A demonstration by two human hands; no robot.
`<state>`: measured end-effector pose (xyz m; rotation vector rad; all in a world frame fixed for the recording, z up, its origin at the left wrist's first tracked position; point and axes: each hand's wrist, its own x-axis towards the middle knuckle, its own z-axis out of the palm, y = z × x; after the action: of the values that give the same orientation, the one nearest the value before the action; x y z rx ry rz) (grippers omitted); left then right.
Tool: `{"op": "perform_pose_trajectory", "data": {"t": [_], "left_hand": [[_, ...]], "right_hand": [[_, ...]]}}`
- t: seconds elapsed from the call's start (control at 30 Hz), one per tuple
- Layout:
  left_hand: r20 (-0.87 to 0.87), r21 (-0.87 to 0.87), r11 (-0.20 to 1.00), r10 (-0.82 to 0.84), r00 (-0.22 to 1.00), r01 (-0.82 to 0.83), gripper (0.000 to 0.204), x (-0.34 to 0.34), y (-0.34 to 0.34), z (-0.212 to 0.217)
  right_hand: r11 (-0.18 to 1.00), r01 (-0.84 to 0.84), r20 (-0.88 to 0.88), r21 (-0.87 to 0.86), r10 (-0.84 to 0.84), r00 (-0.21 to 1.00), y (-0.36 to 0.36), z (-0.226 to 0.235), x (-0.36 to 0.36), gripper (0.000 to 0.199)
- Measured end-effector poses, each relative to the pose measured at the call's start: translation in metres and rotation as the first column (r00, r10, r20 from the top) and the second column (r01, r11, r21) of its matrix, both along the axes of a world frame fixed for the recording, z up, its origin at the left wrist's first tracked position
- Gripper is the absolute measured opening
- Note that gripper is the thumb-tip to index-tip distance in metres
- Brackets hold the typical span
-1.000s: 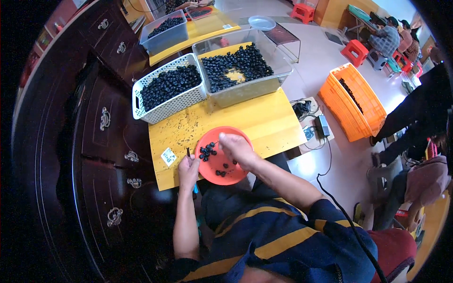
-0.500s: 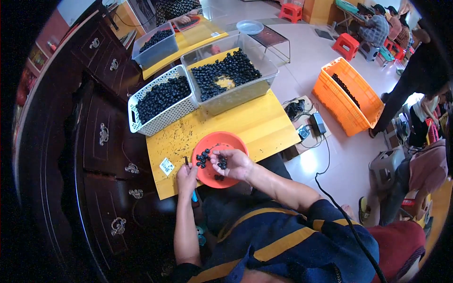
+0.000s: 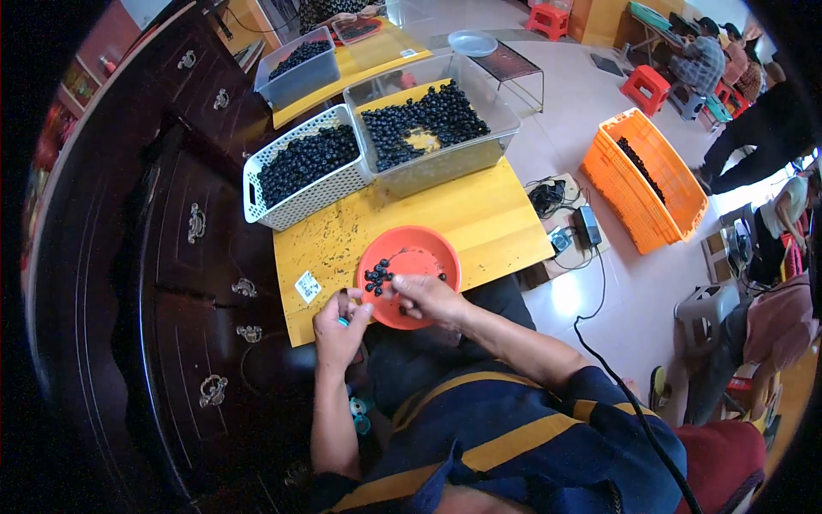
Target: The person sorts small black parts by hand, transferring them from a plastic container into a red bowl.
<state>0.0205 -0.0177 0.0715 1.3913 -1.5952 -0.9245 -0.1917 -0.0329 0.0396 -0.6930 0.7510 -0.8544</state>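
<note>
A red-orange round bowl (image 3: 432, 248) stands at the near edge of the yellow table, with several small, dark, round berry-like pieces (image 3: 377, 276) in its left part. My right hand (image 3: 426, 298) is over the bowl's near side with its fingers curled together; whatever they hold is hidden. Left of the rim, my left hand (image 3: 340, 330) is closed round a small tool, of which a bit of blue handle (image 3: 343, 321) shows between the fingers. The two hands are close but apart.
Behind the bowl, a white perforated basket (image 3: 324, 190) and a clear plastic bin (image 3: 454, 167) hold many dark pieces. Crumbs litter the yellow table (image 3: 488, 218). An orange crate (image 3: 638, 206) stands on the floor at right, near cables and a black adapter (image 3: 587, 225). Dark drawers (image 3: 184, 283) line the left.
My right hand has turned over from palm up, with dark pieces in it, to curled fingers. My left hand has tilted, so less of its tool shows. The view has shifted slightly.
</note>
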Motion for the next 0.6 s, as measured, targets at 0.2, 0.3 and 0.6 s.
{"op": "perform_pose_trajectory", "data": {"t": [0.2, 0.3, 0.6], "left_hand": [[0.210, -0.098, 0.984, -0.125, 0.970, 0.148, 0.025, -0.023, 0.010, 0.014], [0.240, -0.125, 0.978, -0.131, 0.962, 0.164, 0.024, -0.028, 0.012, 0.015], [0.215, -0.184, 0.978, -0.054, 0.975, 0.095, 0.016, -0.037, 0.017, 0.017]], "right_hand": [[0.956, -0.252, -0.040, -0.150, 0.249, 0.968, 0.006, 0.005, 0.003, 0.047], [0.961, -0.243, -0.042, -0.134, 0.240, 0.970, 0.006, 0.003, 0.000, 0.046], [0.984, -0.174, 0.137, 0.038, 0.167, 0.976, 0.008, -0.003, -0.005, 0.026]]}}
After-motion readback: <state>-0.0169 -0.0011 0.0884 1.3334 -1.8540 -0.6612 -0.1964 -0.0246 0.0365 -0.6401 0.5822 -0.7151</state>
